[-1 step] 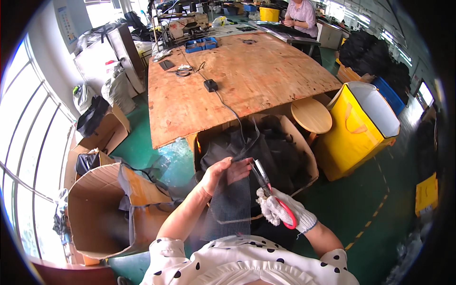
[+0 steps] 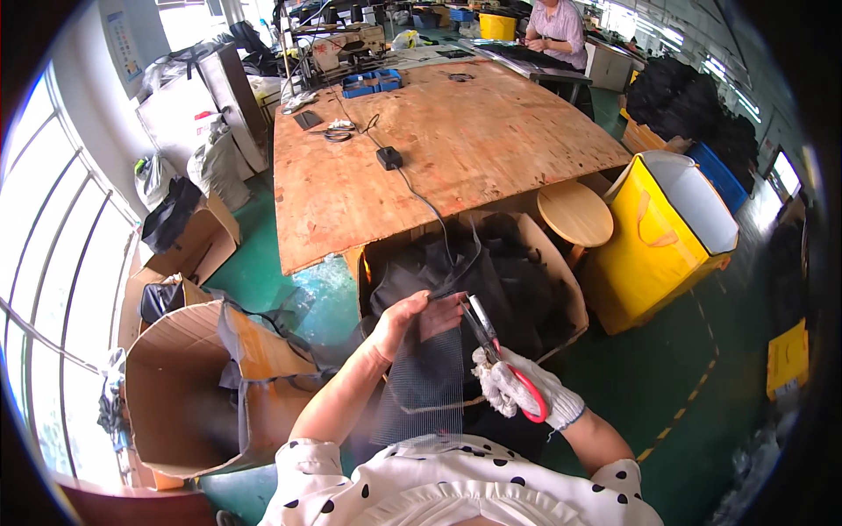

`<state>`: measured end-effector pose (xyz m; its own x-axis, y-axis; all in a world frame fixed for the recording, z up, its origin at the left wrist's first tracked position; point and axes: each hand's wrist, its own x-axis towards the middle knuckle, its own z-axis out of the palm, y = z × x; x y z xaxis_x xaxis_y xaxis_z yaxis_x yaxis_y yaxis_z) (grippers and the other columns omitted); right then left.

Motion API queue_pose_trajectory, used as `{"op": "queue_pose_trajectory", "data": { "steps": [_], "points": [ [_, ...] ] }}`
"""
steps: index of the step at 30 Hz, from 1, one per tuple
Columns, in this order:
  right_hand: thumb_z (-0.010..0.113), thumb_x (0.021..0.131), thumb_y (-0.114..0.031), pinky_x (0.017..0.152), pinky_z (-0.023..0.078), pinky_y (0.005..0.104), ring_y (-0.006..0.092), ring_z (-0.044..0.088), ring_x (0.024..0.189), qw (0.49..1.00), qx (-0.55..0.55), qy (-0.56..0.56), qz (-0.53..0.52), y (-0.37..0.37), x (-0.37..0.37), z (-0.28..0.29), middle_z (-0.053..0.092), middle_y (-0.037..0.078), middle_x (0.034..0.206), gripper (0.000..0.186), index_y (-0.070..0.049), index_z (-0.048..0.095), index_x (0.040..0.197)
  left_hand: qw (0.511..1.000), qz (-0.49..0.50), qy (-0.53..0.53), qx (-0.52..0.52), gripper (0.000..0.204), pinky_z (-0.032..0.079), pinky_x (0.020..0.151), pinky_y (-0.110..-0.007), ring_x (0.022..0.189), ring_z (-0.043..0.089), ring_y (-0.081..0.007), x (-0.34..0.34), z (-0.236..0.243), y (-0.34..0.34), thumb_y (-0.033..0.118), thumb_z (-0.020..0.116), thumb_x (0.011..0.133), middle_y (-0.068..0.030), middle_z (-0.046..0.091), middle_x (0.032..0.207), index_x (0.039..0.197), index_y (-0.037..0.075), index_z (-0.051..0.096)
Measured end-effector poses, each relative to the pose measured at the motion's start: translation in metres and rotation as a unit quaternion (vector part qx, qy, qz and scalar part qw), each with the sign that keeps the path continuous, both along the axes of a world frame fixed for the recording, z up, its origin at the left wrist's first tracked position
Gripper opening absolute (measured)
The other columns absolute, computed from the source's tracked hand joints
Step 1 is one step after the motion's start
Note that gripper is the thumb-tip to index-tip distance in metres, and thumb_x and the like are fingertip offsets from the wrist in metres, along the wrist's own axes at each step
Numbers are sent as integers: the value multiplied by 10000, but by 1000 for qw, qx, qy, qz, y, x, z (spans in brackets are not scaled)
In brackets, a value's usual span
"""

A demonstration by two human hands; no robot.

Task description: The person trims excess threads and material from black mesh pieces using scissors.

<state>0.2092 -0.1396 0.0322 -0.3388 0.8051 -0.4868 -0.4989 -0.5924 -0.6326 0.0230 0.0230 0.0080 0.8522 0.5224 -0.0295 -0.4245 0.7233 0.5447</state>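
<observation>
A strip of black mesh (image 2: pixel 427 377) hangs down in front of my shirt. Its upper edge is pinched between the thumb and fingers of my bare left hand (image 2: pixel 405 323). My right hand (image 2: pixel 524 386), in a white knitted glove, is wrapped round red-handled scissors (image 2: pixel 538 405). Their blades point up and away, just right of my left fingertips and close to the mesh edge. A pale, tube-like piece shows along one blade. Whether the blades touch the mesh, I cannot tell. Below my hands, a cardboard box (image 2: pixel 572 294) holds a heap of black mesh pieces (image 2: pixel 517 263).
A wooden table (image 2: pixel 474 131) stands ahead, carrying blue trays (image 2: pixel 372 82) and a black cord box (image 2: pixel 388 158) whose cord hangs over its front edge. To the right are a round stool (image 2: pixel 574 213) and yellow bag (image 2: pixel 653 237); to the left, an open carton (image 2: pixel 175 386). Another person (image 2: pixel 559 35) works far off.
</observation>
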Motion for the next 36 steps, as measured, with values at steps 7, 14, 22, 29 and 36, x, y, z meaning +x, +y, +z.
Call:
{"op": "queue_pose_trajectory", "data": {
  "steps": [7, 14, 22, 29, 36],
  "points": [
    [589, 837, -491, 357, 378, 195, 80, 462, 472, 998, 52, -32, 5, 13, -6, 1, 491, -20, 668, 406, -138, 465, 996, 999, -23, 2, 36, 415, 313, 1062, -448, 1196, 460, -336, 0, -11, -4, 198, 541, 864, -217, 478, 1277, 1174, -70, 470],
    [524, 896, -393, 301, 378, 246, 127, 458, 384, 985, 96, -126, -66, 21, -13, 3, 494, 18, 599, 311, -101, 509, 1002, 999, -20, 7, 36, 418, 326, 1052, -440, 1183, 473, -324, 7, -16, -1, 195, 533, 868, -192, 499, 1261, 1183, -74, 473],
    [495, 926, -371, 289, 343, 221, 106, 438, 353, 981, 124, -63, -138, 33, -2, 16, 489, 33, 535, 320, -56, 504, 981, 987, 16, 82, 135, 462, 345, 1032, -415, 1181, 485, -303, 7, -2, 11, 223, 462, 909, -173, 497, 1275, 1288, -32, 399],
    [579, 839, -9, 561, 420, 205, 52, 444, 681, 711, 412, -516, -240, 41, -8, 3, 453, -11, 845, 376, -51, 451, 1190, 745, 114, 206, 625, 547, 356, 995, -346, 1191, 467, -267, 33, 7, -4, 259, 441, 955, -155, 431, 1344, 1400, -2, 259],
    [418, 921, -117, 428, 361, 207, 56, 414, 495, 799, 288, -430, -305, 45, 19, 60, 341, -45, 617, 148, -138, 412, 775, 700, 78, 320, 634, 337, 454, 858, -339, 964, 604, -285, 0, 40, -2, 262, 471, 947, -170, 627, 1011, 1122, -17, 541]
  ]
}}
